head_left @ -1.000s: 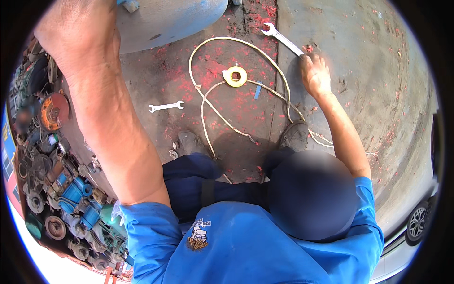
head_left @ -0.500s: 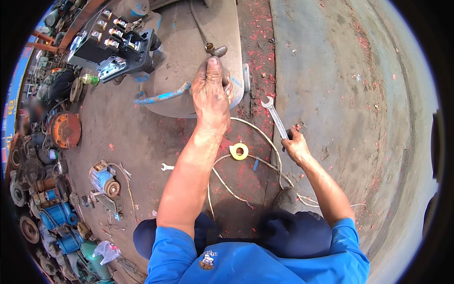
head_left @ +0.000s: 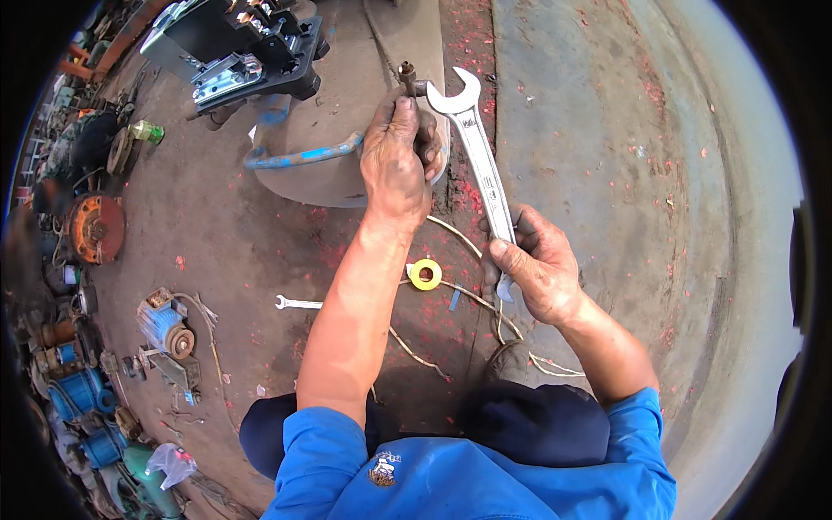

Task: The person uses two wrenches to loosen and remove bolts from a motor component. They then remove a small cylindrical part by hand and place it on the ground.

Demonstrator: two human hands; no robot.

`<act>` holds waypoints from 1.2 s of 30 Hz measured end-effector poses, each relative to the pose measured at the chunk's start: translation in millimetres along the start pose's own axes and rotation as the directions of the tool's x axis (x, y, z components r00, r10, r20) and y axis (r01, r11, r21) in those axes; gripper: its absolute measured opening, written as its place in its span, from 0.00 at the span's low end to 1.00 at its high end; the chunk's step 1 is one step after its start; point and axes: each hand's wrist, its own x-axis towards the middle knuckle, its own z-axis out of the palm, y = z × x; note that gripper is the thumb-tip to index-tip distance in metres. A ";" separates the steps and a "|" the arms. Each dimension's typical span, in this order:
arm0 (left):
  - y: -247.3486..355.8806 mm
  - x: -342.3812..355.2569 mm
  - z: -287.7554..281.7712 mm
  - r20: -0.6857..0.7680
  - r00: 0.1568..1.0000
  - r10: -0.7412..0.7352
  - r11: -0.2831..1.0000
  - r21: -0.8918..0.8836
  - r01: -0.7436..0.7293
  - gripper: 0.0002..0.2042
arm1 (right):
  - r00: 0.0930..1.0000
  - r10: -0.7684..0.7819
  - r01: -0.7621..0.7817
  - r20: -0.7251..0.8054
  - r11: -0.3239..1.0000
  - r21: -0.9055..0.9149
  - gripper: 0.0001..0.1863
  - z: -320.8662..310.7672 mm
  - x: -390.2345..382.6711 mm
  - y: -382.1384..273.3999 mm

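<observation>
Tank (head_left: 338, 165): grey, blue-rimmed, at the top.
Fitting (head_left: 407, 76): brass, on the tank.
Left hand (head_left: 394, 160): fingers pressed around the fitting.
Spanner (head_left: 479, 165): open end touching the fitting.
Right hand (head_left: 533, 269): clenched on the spanner's lower end.
Tape roll (head_left: 425, 275): yellow, below the tank.
Floor (head_left: 607, 173): stained concrete, red flecks.

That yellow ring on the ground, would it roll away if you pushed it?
Probably not: the ring lies flat, so a push would likely slide it. Set on edge, its round shape could roll. It looks small and probably light beside the wrench.
</observation>
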 end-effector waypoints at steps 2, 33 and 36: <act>3.3 -1.7 3.1 0.007 0.999 -0.038 0.999 0.004 0.038 0.15 | 0.977 -0.130 0.123 -0.169 0.991 -0.050 0.12 3.0 -0.6 20.7; 108.8 -130.4 -204.8 -0.370 0.579 -0.726 0.352 0.523 0.776 0.12 | 0.625 0.319 0.657 0.713 0.279 -0.701 0.17 97.0 36.5 125.0; 105.4 -167.0 -293.7 -0.560 0.595 -0.576 0.452 0.388 0.803 0.14 | 0.475 0.468 0.720 0.745 0.279 -0.635 0.14 178.7 64.9 140.4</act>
